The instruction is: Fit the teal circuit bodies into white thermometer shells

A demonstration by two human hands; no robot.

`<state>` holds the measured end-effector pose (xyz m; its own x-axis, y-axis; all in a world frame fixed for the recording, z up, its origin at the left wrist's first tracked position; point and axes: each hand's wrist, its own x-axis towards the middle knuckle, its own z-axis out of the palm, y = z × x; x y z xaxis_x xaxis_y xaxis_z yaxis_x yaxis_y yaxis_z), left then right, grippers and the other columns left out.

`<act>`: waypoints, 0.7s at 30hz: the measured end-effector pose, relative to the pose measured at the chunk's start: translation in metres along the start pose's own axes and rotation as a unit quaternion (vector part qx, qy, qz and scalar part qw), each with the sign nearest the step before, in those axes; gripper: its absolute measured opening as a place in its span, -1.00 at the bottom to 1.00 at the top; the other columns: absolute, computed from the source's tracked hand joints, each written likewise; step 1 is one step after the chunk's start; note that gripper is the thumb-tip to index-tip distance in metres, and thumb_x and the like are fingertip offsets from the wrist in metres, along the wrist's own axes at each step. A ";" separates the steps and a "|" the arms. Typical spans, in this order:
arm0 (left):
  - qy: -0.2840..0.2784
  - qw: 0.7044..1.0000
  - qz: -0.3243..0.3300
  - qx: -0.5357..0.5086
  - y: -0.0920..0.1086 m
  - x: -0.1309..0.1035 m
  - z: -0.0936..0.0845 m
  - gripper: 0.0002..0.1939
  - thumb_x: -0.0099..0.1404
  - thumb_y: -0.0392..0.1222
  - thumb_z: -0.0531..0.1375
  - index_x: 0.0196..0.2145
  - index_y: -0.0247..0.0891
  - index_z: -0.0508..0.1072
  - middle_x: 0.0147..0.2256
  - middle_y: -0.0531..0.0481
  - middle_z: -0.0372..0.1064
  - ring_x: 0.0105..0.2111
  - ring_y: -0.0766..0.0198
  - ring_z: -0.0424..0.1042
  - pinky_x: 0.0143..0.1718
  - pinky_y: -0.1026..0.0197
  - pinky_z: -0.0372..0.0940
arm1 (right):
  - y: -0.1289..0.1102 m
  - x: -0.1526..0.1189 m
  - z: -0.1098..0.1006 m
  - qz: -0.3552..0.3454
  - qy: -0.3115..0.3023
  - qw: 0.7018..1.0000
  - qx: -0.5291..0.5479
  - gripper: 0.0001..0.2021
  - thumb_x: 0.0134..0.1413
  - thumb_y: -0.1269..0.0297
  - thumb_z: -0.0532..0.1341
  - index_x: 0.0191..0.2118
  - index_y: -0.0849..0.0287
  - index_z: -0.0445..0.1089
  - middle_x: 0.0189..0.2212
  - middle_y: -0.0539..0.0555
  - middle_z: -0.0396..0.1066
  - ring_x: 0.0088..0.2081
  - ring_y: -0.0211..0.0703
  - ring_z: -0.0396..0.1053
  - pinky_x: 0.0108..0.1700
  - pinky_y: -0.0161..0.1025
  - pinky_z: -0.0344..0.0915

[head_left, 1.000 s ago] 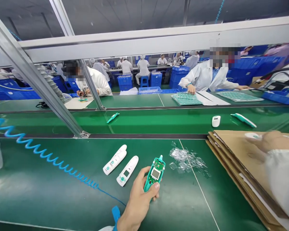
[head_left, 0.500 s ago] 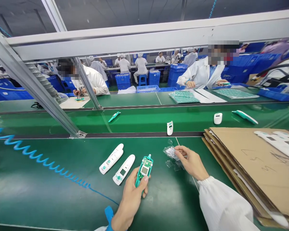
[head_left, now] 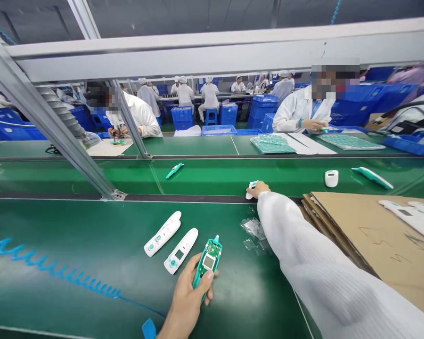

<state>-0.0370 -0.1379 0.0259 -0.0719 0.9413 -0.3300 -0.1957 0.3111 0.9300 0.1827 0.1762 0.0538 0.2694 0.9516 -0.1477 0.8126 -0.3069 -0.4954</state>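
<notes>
"Where's the device point(head_left: 214, 248)?"

"In the left hand point(head_left: 187, 296), above the near bench point(head_left: 92, 240), right of two white covers point(head_left: 162, 234)."

"Which way does it point?"

"The narrow tip is away from the wearer and leaning a little right. The long axis slants from lower left, at the palm, to upper right. The open face is up, with the green board and a pale square point(head_left: 208, 262) showing."

"And the fingers on it?"

"Clamped. The thumb lies across the lower end of the face; the other fingers go underneath, and some tips show past the right edge."

"What about the right hand point(head_left: 260, 189)?"

"Stretched out to the belt's point(head_left: 212, 176) near edge, touching a small white part point(head_left: 249, 192). That part's long axis runs mostly away from the wearer, its far end a bit to the right."

"Is it pinched?"

"I can't tell. The fingertips meet its right side, but the gap between them is too small to make out."

"Anything near that arm?"

"Clear plastic scraps point(head_left: 252, 228) just left of the sleeve, and stacked cardboard point(head_left: 360, 226) on its right."
</notes>
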 end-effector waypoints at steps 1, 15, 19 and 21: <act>0.010 1.000 0.001 -0.005 0.001 -0.001 -0.001 -0.35 0.21 0.24 0.32 0.08 -0.26 0.41 -0.21 -0.14 0.49 -0.55 0.42 0.29 -0.55 0.30 0.19 | -0.003 -0.004 -0.001 -0.002 -0.025 0.999 0.031 -0.75 0.18 0.28 0.32 -0.07 0.27 0.45 -0.03 0.20 0.49 0.01 0.00 0.46 0.07 0.06 0.39; 0.083 0.996 -0.004 -0.029 0.010 0.023 0.053 -0.44 0.10 0.20 0.40 -0.14 -0.27 0.42 -0.53 0.14 0.26 -0.57 0.41 0.20 -0.55 0.34 0.11 | 0.039 -0.257 0.049 0.000 -0.256 0.675 0.692 -0.49 0.05 0.15 0.42 0.12 0.10 0.41 0.22 0.21 0.38 0.24 0.14 0.34 0.33 0.17 0.21; 0.035 0.999 -0.025 -0.007 0.000 0.019 0.040 -0.50 0.16 0.20 0.36 -0.22 -0.27 0.37 -0.60 0.22 0.14 -0.61 0.45 0.09 -0.60 0.36 0.01 | 0.058 -0.265 0.038 0.013 -0.230 0.672 0.704 -0.40 0.05 0.20 0.43 0.21 0.03 0.32 0.19 0.15 0.42 0.27 0.08 0.30 0.41 0.18 0.04; 0.035 0.999 -0.001 0.032 -0.002 0.016 0.032 -0.49 0.21 0.20 0.33 -0.12 -0.27 0.40 -0.58 0.19 0.20 -0.61 0.43 0.13 -0.58 0.34 0.07 | 0.065 -0.261 0.038 0.038 -0.219 0.663 0.714 -0.40 0.07 0.18 0.42 0.22 0.00 0.31 0.13 0.11 0.46 0.23 0.04 0.35 0.41 0.16 0.04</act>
<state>-0.0062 -0.1190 0.0240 -0.1410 0.9298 -0.3399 -0.1337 0.3223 0.9372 0.1454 -0.0916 0.0274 -0.1490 0.9425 -0.2992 -0.5985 -0.3268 -0.7314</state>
